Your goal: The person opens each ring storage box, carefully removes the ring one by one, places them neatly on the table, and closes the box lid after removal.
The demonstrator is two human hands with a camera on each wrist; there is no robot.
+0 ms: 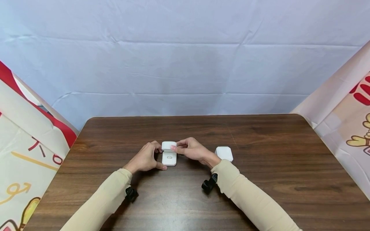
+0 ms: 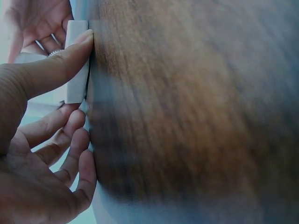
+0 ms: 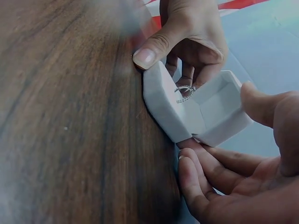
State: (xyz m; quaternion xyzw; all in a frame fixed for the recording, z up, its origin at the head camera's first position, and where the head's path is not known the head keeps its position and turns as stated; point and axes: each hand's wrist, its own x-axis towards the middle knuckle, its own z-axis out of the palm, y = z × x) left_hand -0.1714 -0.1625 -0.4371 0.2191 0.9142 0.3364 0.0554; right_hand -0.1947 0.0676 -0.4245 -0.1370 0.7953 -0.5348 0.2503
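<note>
The box (image 1: 169, 163) stands on the tabletop (image 1: 274, 154), slightly left of centre in the lower half of the head view, directly between the two hands. Its lid (image 1: 169, 145) is raised at the far end. Base and lid together form a long axis running up and down the frame, crossing the line from hand to hand. Left hand (image 1: 146, 158): grasping the base from the left, thumb at the near edge, fingertips toward the hinge end. Right hand (image 1: 194, 150): grasping the lid from the right, thumb on its front rim, fingers behind. From where I stand, neither hand is nearer; both are in contact, the left at the base, the right at the lid. The ring (image 1: 169, 157) is seated upright in the base, below the lid in the frame. A white case (image 1: 224, 153) sits apart, right of the box, near the right wrist.
</note>
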